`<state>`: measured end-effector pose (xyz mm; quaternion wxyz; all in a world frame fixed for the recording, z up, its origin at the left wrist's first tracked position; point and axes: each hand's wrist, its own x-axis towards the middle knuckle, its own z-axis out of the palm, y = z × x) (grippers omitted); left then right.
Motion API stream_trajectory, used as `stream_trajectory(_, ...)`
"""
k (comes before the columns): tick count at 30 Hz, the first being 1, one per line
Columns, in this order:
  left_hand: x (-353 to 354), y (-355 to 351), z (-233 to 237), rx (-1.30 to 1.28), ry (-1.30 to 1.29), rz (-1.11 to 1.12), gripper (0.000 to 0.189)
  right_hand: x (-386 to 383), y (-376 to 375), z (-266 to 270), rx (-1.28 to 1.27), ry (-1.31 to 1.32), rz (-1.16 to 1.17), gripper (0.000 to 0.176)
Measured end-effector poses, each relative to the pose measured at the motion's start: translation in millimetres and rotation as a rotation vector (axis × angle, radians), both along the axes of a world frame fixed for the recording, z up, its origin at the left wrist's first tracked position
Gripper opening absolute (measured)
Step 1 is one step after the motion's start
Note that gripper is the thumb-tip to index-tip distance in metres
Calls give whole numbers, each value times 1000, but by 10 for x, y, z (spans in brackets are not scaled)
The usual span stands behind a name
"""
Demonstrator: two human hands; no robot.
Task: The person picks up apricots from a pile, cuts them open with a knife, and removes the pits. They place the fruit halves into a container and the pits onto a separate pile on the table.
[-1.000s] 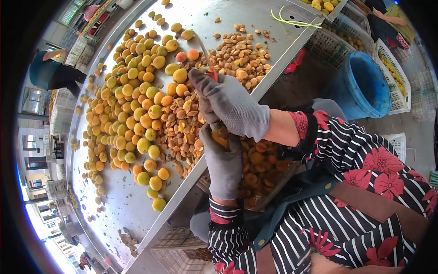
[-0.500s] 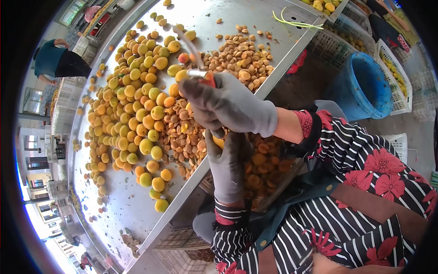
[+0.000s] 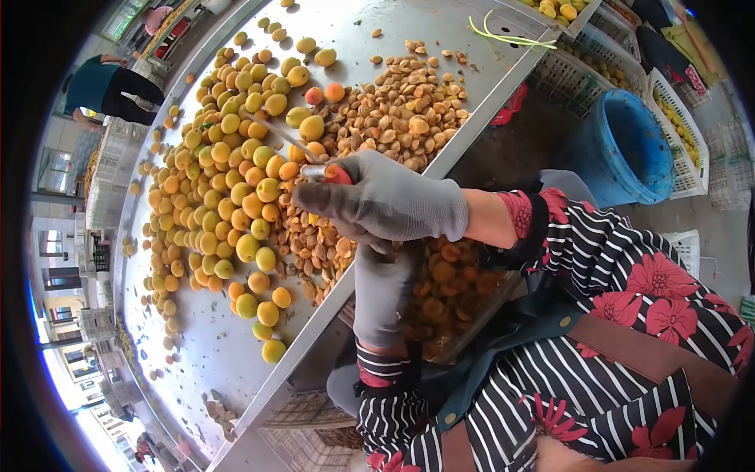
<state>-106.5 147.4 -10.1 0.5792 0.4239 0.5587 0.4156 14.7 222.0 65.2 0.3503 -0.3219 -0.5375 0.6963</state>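
Note:
My right hand, in a grey glove with dark stained fingers, is closed around the red handle of a knife. The blade points up and left, over the apricots, and is blurred. Directly below it, my left hand wears a similar glove. Its fingers are bent and tucked beneath the right hand, so whatever they hold is hidden. Whole yellow-orange apricots lie heaped on the metal table. Beside them is a pile of brown apricot pits. Under my hands, opened apricots fill a container.
A blue barrel stands on the floor at right, near white crates of fruit. The table's raised metal edge runs diagonally beside my hands. Green stems lie at the table's far right. Another person stands beyond the table.
My right hand and the knife have moved left and slightly down, with the blade tilting further left. The yellow fruit that showed between my hands is now out of sight.

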Motion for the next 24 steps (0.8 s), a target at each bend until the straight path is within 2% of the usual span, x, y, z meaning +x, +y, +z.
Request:
stream_trajectory(2,-24,37,-85,159,190,-157,24,-31,13,-62,22,-14,3,51)
stream_trajectory(3,-26,38,-122,159,190,-157,24,-45,23,-107,45,-29,7,49)
stream_trajectory(4,-30,35,-155,139,121,-109,26,-54,37,-153,45,-29,7,49)
stream_trajectory(6,-40,12,-99,118,53,-64,28,-63,70,-230,-171,308,-71,45)
stream_trajectory(8,-32,-6,114,-42,-111,4,37,-62,105,-277,-245,399,-121,43)
stream_trajectory(10,-10,12,213,-48,-144,5,37,-70,142,-284,-427,553,-162,43)
stream_trajectory(13,-45,-12,142,7,-176,6,37,-67,179,-310,-508,605,-182,44)
stream_trajectory(15,-68,-6,104,77,-167,6,41,-107,198,-318,-503,522,-253,48)
stream_trajectory(17,-66,37,119,57,-171,89,50,-114,258,-355,-559,701,-386,48)
stream_trajectory(18,-50,83,140,59,-170,87,50,-128,283,-331,-535,668,-477,47)
stream_trajectory(20,-39,170,192,-18,-412,304,57,-98,317,-306,-481,681,-503,47)
stream_trajectory(21,-91,185,198,-15,-410,304,57,-89,331,-300,-430,692,-525,47)
stream_trajectory(23,-211,216,200,-66,-704,207,68,-85,331,-293,-394,655,-514,45)
stream_trajectory(24,-208,237,239,-61,-702,210,68,-102,327,-296,-357,635,-526,39)
